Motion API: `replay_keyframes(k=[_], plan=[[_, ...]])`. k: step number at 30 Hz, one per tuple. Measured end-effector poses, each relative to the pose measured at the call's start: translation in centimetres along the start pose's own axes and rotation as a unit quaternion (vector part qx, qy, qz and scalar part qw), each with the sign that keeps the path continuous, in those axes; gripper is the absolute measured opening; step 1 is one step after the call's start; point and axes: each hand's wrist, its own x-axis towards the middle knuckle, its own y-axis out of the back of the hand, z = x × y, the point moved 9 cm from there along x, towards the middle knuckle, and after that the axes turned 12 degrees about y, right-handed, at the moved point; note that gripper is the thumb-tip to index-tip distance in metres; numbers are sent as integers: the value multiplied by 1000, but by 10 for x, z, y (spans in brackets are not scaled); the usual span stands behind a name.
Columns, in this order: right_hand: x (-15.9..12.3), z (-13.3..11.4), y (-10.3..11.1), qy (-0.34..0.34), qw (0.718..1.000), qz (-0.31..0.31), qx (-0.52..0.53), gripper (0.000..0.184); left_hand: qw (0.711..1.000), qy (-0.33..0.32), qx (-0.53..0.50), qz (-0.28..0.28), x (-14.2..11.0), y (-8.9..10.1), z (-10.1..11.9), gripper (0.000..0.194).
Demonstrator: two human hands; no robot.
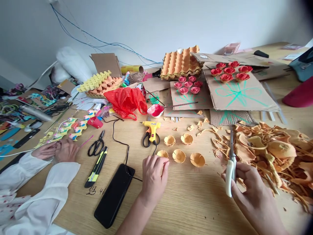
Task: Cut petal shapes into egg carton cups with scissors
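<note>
My left hand (154, 174) rests on the wooden table (195, 202) with fingers curled, its fingertips touching an orange egg-carton flower cup (162, 153). My right hand (249, 184) grips white-handled scissors (231, 169), blades pointing up and away. More orange cups (179, 156) (197, 159) (187, 139) lie in two rows between my hands. A heap of orange carton scraps (271, 153) lies right of the scissors.
Another person's hands (57, 150) in white sleeves rest at the left. A black phone (114, 195), utility knife (96, 167), black scissors (96, 145), yellow glue gun (151, 128), red bag (126, 101), egg trays (180, 62) and red flowers on cardboard (230, 71) crowd the table.
</note>
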Motion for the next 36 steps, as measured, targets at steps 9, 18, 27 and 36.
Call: replay_keyframes(k=[9,18,27,36], plan=[[-1,-13,-2,38,999,-11,9,34,990,62,129,-21,7,-12,-21,5],[-2,-37,1,155,988,-2,8,31,933,180,-299,-90,2,-8,-19,5],[11,-55,-5,73,981,-110,144,23,610,340,-645,-310,-21,-87,37,28],[16,-18,-27,6,946,-100,309,31,420,389,-740,-354,-40,-118,50,29]])
